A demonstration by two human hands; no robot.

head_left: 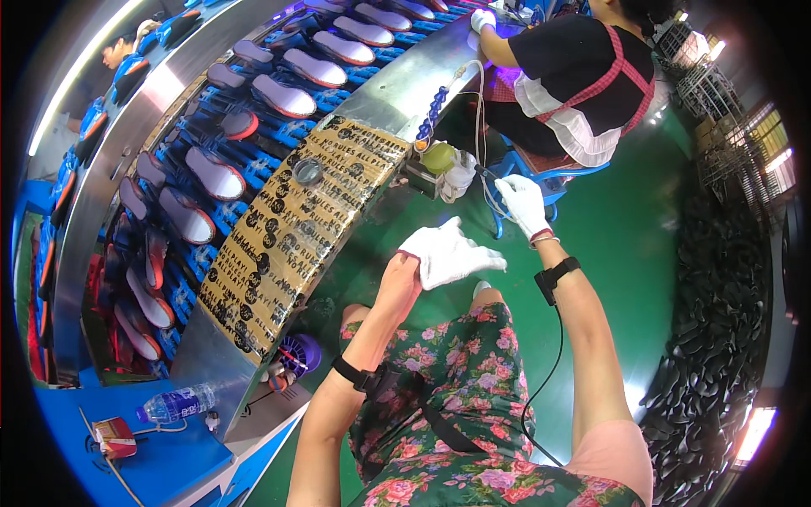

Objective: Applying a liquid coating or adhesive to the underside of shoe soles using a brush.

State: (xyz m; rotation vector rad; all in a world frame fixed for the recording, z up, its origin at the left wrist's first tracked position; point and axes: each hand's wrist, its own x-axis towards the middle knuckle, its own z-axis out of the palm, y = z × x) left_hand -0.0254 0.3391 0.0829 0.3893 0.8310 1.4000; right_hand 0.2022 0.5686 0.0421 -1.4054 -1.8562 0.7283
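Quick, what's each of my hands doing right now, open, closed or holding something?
Left hand: open, fingers apart, nothing visible in it.
Right hand: close to a thin dark tool; whether it's gripping can't be told.

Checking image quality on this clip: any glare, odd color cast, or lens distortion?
Head view: black corners, with the metal rail bowing along the left rim; head view: white glare on the green floor beside the right forearm; head view: purple light near the co-worker's gloved hand; head view: left hand and right hand bright white in gloves.
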